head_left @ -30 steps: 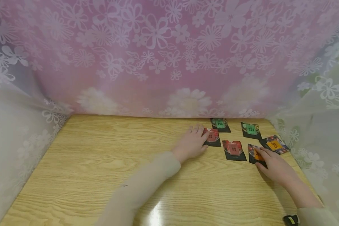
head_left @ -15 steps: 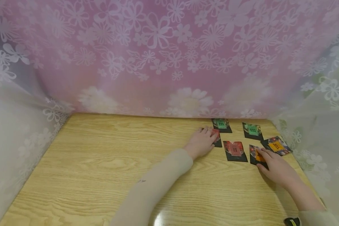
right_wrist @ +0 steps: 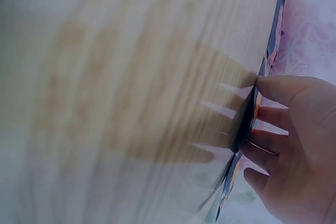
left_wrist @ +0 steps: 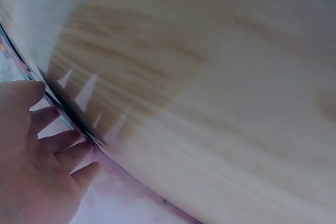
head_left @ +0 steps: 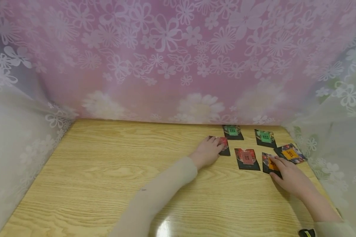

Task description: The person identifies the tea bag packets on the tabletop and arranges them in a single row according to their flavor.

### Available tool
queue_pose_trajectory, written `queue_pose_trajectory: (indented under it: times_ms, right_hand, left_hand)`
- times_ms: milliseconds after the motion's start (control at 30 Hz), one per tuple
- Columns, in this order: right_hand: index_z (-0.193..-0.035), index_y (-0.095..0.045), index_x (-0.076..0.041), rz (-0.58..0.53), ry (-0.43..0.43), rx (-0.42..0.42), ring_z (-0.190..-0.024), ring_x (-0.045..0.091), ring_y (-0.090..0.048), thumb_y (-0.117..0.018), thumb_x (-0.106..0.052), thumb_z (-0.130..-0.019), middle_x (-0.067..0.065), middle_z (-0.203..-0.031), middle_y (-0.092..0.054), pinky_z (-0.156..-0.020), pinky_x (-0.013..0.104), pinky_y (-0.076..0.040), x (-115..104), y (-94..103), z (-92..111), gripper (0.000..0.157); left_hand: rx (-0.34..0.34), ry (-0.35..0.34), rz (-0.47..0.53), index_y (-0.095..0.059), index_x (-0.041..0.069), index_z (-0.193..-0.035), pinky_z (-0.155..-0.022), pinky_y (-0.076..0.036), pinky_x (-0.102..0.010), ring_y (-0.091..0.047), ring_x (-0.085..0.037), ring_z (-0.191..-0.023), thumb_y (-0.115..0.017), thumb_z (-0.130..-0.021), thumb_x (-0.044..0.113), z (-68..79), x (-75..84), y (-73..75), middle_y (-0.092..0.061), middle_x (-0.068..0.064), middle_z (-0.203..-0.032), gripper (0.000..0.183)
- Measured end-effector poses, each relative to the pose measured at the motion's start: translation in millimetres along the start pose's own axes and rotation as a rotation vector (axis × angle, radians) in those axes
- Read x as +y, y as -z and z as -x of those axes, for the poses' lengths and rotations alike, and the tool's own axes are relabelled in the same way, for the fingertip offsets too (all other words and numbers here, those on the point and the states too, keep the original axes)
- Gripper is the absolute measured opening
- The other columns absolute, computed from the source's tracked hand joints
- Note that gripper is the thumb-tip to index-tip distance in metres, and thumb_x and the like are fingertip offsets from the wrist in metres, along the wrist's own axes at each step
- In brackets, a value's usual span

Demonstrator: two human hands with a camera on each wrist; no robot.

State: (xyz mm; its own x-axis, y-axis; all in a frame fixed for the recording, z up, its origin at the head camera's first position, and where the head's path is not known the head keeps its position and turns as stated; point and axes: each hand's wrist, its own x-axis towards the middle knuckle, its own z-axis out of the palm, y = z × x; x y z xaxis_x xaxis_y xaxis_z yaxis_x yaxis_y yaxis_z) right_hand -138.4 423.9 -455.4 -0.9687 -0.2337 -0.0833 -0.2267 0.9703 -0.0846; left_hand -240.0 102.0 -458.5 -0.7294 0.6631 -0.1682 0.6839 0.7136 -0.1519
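In the head view my left hand (head_left: pixel 206 152) lies with fingers outstretched on a flat black packet with a red label (head_left: pixel 224 144), covering its left part. The left wrist view shows that hand (left_wrist: pixel 44 161) from the side, fingertips on the packet's thin dark edge (left_wrist: pixel 71 108). My right hand (head_left: pixel 292 177) rests its extended fingers on a packet with an orange label (head_left: pixel 266 161), hiding its right part. A second red-label packet (head_left: pixel 247 159) lies between the hands. Another orange-label packet (head_left: pixel 290 153) sits askew just beyond the right fingers.
Two green-label packets, a left one (head_left: pixel 232 131) and a right one (head_left: pixel 265 137), lie near the far edge of the wooden table (head_left: pixel 106 171). A floral curtain (head_left: pixel 178 65) hangs behind. A small black object (head_left: pixel 306 233) is beside the right sleeve.
My left hand moved right over the red-label packet, then slid slightly back left, the packet shifting left with it. The right hand stays on the orange-label packet.
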Motion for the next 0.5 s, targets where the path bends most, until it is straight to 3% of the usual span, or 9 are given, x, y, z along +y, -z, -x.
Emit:
queue_pose_trajectory:
  times_ms: [500]
  right_hand:
    - [-0.152, -0.048, 0.009, -0.007, -0.008, 0.007, -0.131, 0.067, -0.047, -0.074, -0.023, -0.098, 0.043, -0.151, -0.046, -0.105, 0.079, -0.043, 0, -0.6, 0, 0.068]
  left_hand:
    - [0.027, -0.078, -0.003, -0.035, 0.025, -0.168, -0.136, -0.024, -0.040, -0.031, -0.022, -0.163, -0.041, -0.116, 0.032, 42.7, -33.7, -13.5, -0.035, -0.003, -0.174, 0.052]
